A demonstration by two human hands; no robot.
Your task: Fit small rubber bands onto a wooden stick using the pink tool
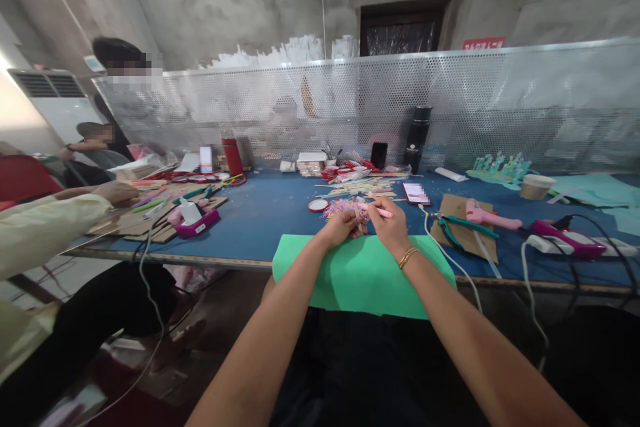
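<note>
My right hand (391, 225) is closed around a slim pink pen-shaped tool (383, 212), whose tip points left. My left hand (341, 227) sits just beside it with its fingers pinched together; what lies between them is too small to make out. Both hands meet over a heap of tiny multicoloured bits (334, 205) at the table's front. Under my wrists a bright green sheet (365, 273) drapes over the table edge and my lap. A round red-rimmed roll (318, 205) lies left of the heap.
Thin sticks (357, 188) lie behind the heap, near a phone (417, 193). To the right are teal pliers (453, 232), a pink glue gun (493, 217), a purple power strip (567, 240) and a paper cup (537, 187). A co-worker's sleeve (45, 230) reaches in at left.
</note>
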